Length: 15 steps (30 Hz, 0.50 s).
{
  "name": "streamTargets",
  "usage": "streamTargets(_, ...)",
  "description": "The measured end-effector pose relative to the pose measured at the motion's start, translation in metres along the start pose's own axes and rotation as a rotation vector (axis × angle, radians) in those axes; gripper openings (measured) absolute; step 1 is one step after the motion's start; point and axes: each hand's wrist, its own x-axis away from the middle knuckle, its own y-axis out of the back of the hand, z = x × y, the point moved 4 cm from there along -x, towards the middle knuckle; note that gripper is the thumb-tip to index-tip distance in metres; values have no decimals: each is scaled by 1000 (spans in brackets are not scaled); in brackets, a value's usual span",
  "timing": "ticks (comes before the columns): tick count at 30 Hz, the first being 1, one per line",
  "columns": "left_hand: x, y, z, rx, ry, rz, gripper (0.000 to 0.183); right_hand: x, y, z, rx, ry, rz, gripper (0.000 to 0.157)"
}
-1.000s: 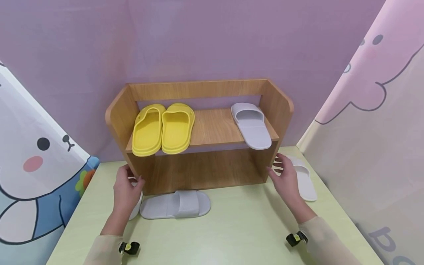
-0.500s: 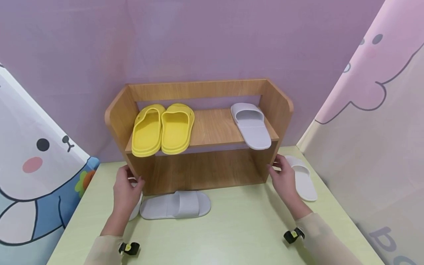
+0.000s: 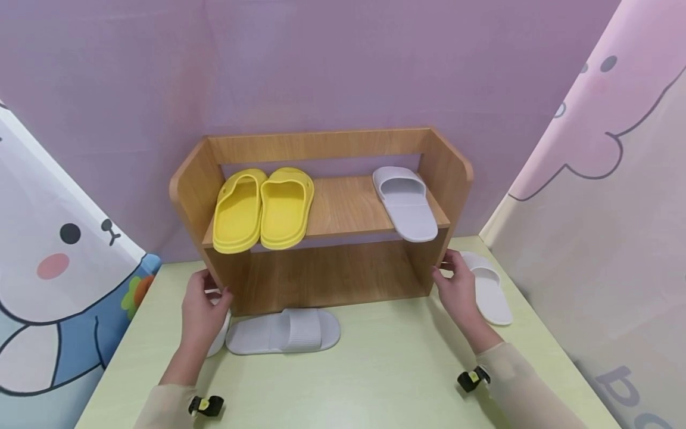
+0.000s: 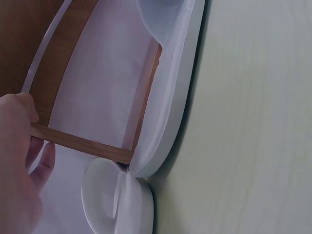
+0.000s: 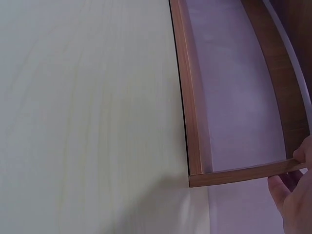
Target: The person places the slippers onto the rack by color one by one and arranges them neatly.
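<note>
Brown wooden rack upright near the back edge of the bench, directly between left hand and right hand, both nearly closed, thumb and fingers pinching the side panels low at their front edges. Yellow clogs and pale slipper on the upper shelf; grey slipper on the bench before the rack, half-hidden slipper beside left hand, white slipper beyond right hand, near the bench's right edge.

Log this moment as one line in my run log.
left hand: pinches shoe rack, left panel; right hand: pinches right panel; upper shelf: yellow clogs, grey slipper; table: three slippers
</note>
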Motion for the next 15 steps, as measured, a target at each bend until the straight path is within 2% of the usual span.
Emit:
streamTargets(5,6,6,-2,-18,38,27,46,0,0,-2,14,2,-2,34)
streamTargets(7,8,9,-2,-46,63,57,42,0,0,-2,13,3,-2,34)
streamTargets(11,13,13,-4,-127,89,174,33,-1,-1,-2,9,-2,2,33)
streamTargets(15,19,14,-7,-188,64,316,20,-1,-1,-2,9,-2,1,33)
